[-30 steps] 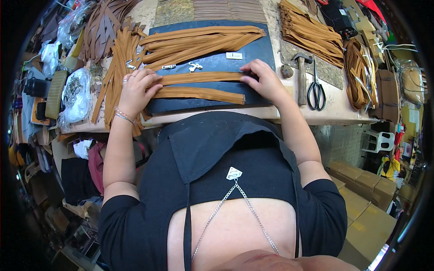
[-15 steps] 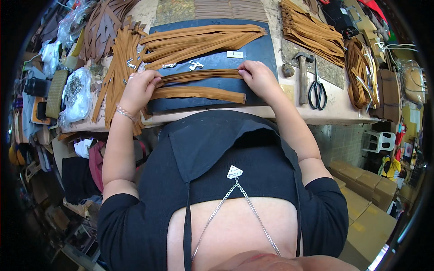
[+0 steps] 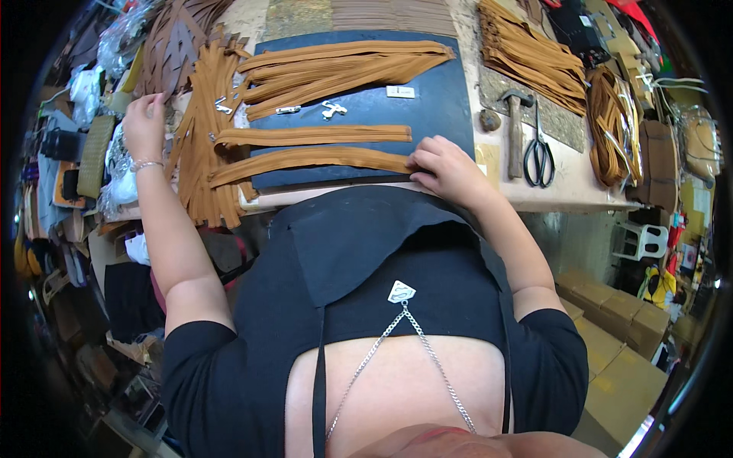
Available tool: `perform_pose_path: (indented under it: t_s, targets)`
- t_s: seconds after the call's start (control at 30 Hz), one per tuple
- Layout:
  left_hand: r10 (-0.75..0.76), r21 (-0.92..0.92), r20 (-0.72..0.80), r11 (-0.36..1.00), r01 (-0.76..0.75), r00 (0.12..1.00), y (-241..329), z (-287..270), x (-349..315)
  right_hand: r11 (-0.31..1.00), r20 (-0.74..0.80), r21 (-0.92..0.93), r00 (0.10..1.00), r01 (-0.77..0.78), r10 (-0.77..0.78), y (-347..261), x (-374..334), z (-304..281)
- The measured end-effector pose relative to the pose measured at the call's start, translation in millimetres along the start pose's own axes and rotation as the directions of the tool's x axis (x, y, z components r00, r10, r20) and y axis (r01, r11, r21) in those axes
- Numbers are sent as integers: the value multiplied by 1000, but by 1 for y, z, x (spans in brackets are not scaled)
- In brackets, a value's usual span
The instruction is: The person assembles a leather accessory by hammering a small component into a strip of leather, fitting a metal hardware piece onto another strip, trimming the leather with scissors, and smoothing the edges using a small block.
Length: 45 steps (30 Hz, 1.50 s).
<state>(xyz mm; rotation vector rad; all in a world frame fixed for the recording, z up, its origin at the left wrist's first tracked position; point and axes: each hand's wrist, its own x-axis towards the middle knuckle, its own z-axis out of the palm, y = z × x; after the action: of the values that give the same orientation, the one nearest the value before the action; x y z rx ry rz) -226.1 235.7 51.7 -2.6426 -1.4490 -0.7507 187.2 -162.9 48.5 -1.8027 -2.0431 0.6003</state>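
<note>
My right hand (image 3: 445,172) has its fingers closed on the right end of the nearer brown zipper strip (image 3: 313,159), low on the dark cutting mat (image 3: 252,180). A second zipper strip (image 3: 321,136) lies just above it, untouched. My left hand (image 3: 143,130) is raised at the left, beside a clear plastic bag (image 3: 121,169). Its fingers are loosely bent and a little apart, with nothing visible in them. Small silvery metal pieces (image 3: 333,111) and a pale little block (image 3: 400,92) sit on the mat below a larger bundle of zipper strips (image 3: 336,69).
More brown strips (image 3: 202,145) hang over the table's left edge. A hammer (image 3: 515,130), black-handled scissors (image 3: 539,162) and a round lump (image 3: 489,120) lie to the right. Bundled strips (image 3: 534,57) lie behind them. Cardboard boxes (image 3: 618,305) stand below the table.
My left hand has let go of the strips' left ends and moved left toward the plastic bag. My right hand has shifted down from the upper strip to the lower one's end.
</note>
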Motion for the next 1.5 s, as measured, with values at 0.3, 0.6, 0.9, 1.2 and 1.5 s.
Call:
perform_pose_path:
  t_s: [0.3, 0.6, 0.9, 1.2, 1.5]
  targets:
    - [-510, 141, -199, 830, 539, 837, -130, 9, 20, 947, -114, 229, 960, -225, 256, -1, 19, 9]
    - [-616, 178, 242, 788, 590, 750, -64, 17, 34, 928, -34, 162, 938, -337, 346, -4, 25, 1]
    - [-539, -316, 434, 659, 683, 721, -83, -20, 37, 906, -145, 246, 911, -344, 386, 12, 30, -19]
    - [-715, -436, 155, 569, 697, 681, -141, -34, 27, 999, -54, 44, 999, 2, 0, 0, 25, -1]
    - [-537, -825, -7, 479, 298, 844, 38, -67, 25, 921, -241, 237, 900, -308, 363, 7, 15, -11]
